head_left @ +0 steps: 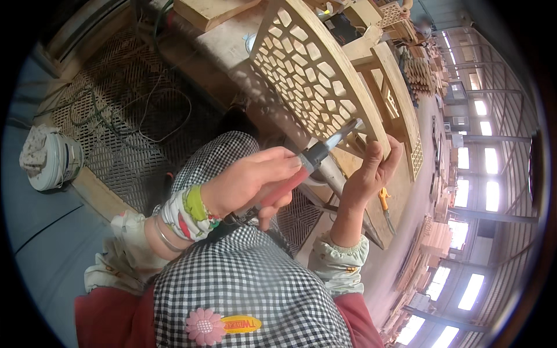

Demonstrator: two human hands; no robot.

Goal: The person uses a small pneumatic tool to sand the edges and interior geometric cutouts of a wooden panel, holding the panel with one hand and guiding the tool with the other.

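A wooden lattice panel (343,71) with many irregular cut-outs stands tilted on the workbench ahead of me. My left hand (255,177) is closed around the red handle of a hand tool (316,154) with a black collar and a grey metal end. That metal end lies over the panel's lower right part, by the cut-outs; whether it touches the wood I cannot tell. At the panel's near right corner, my right hand (371,168) grips the edge between thumb and fingers. An orange-handled tool (383,200) lies on the bench to the right of this hand.
Behind the panel stands another wooden frame (400,98). A thick board (212,11) rests at the far left of the bench. A white bucket with a cloth (58,162) sits on the floor at left, near cables and hoses (98,119). Stacked timber (438,236) lies to the right.
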